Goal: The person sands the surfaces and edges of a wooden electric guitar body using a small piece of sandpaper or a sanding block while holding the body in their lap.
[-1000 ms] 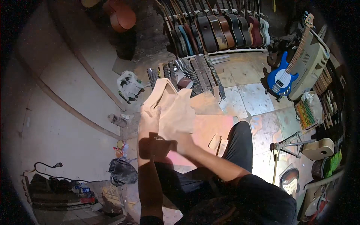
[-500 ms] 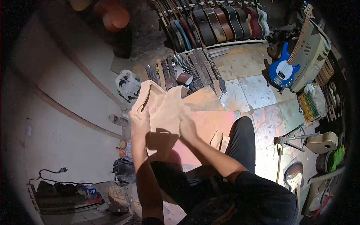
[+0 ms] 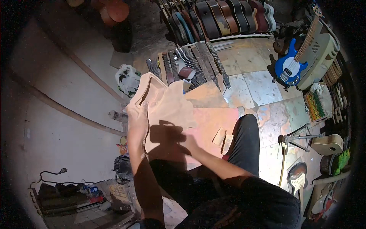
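Note:
A bare wooden guitar body (image 3: 169, 105) leans over my lap, with a hollowed recess at its far left end. My left hand (image 3: 138, 113) is closed on its left edge by the recess; some fingers are hidden. Over the lower right of the body's face lies my right hand (image 3: 187, 140), smeared by motion, so its fingers and anything under them do not show. The shadow of a head and headgear falls across the wood. Beneath is a pinkish board (image 3: 215, 118), where a small wooden block (image 3: 220, 135) lies beside a dark toothed strip (image 3: 223, 144).
Files and flat tools (image 3: 187, 63) lie beyond the board, next to a plastic bag (image 3: 127, 78). A row of guitars (image 3: 225, 19) stands at the back. To the right are a blue bass guitar (image 3: 289, 66), a metal stand (image 3: 297, 138) and a small guitar (image 3: 328, 145).
My right hand has slid down the guitar body toward me, from near its middle to its lower part. The left hand keeps its hold, a little lower in view.

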Motion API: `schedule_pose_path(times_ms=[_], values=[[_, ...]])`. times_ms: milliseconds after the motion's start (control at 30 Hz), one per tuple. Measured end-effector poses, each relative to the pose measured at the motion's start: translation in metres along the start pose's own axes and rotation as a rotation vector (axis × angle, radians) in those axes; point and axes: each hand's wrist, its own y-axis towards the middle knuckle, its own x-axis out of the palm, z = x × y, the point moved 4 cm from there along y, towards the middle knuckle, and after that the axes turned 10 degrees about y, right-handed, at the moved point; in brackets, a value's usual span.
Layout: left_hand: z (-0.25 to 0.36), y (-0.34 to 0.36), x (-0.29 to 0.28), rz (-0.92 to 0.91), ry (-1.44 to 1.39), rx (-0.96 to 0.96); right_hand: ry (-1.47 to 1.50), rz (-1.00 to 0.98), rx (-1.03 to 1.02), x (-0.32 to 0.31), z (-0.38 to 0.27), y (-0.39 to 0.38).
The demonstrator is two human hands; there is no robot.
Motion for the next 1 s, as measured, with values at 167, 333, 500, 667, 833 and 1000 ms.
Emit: schedule_pose_path(times_ms=[167,333,500,667,833,1000], values=[[-0.001,0.008,0.005,0.016,0.013,-0.115,0.606,0.241,-0.397,0.008,0.01,0.009],[0.014,-0.005,-0.005,0.01,-0.017,-0.239,0.111,0.174,-0.372,-0.005,0.001,0.0],[0.012,0.002,-0.001,0.006,-0.035,-0.189,0.061,0.364,-0.655,-0.006,0.016,0.01],[-0.005,0.003,-0.001,-0.002,0.003,-0.159,-0.151,0.262,-0.563,-0.001,0.013,0.009],[-0.001,0.001,-0.002,-0.016,0.018,-0.139,-0.016,0.488,-0.459,-0.012,0.023,0.026],[0.005,0.004,0.001,-0.108,-0.096,-0.199,0.105,0.151,-0.144,0.012,0.027,-0.002]])
